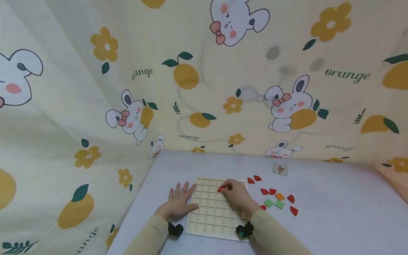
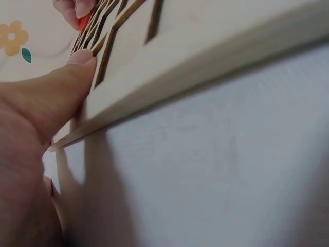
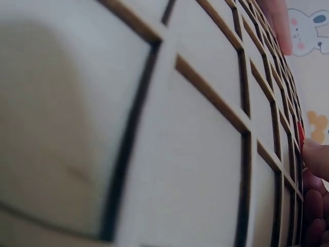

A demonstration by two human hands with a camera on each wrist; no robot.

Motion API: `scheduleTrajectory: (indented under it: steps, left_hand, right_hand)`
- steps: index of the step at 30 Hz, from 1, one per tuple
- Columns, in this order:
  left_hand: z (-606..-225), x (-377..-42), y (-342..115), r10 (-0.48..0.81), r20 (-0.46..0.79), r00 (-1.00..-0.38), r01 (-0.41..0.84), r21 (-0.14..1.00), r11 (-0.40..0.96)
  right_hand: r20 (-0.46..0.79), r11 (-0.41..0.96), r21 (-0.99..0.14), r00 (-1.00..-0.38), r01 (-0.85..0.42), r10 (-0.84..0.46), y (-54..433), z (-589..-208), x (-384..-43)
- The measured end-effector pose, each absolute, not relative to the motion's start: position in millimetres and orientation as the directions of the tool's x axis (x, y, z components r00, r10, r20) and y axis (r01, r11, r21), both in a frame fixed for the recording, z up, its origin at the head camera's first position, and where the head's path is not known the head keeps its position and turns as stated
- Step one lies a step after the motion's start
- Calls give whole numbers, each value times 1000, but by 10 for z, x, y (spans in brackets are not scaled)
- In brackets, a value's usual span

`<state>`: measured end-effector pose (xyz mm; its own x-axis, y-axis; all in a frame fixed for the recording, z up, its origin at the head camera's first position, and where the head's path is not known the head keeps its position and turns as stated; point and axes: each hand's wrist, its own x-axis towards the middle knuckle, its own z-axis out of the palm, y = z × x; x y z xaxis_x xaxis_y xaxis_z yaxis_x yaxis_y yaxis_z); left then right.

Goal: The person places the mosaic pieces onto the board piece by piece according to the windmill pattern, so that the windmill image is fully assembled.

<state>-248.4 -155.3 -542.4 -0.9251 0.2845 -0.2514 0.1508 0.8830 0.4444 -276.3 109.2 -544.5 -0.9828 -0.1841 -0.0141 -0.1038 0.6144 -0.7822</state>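
A pale wooden grid board (image 1: pixel 208 216) with square recesses lies flat on the table. My right hand (image 1: pixel 237 193) pinches a red quarter-circle tile (image 1: pixel 220 189) between thumb and fingertips, over the upper part of the board. In the right wrist view the red tile (image 3: pixel 300 131) shows right at the far cells. My left hand (image 1: pixel 178 202) is spread out at the board's left edge, its thumb (image 2: pixel 77 67) resting on the rim. Other red quarter-circle tiles (image 1: pixel 294 211) lie loose to the right of the board.
An orange square tile (image 1: pixel 279 196) and two green square tiles (image 1: pixel 268 202) lie among the red ones. Behind them is a small pattern card (image 1: pixel 280 169) with a gridded picture. A printed curtain (image 1: pixel 204 106) borders the table (image 1: pixel 334 212) at the back and left.
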Motion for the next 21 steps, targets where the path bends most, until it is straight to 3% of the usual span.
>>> scheduleTrajectory:
  steps: [21]
  left_hand:
    - [-5434, -2503, -1544, 279, -262, -924, 131, 469, 874]
  right_hand:
    - [-23, 615, -782, -982, -100, -189, 1109, -5450, -2753]
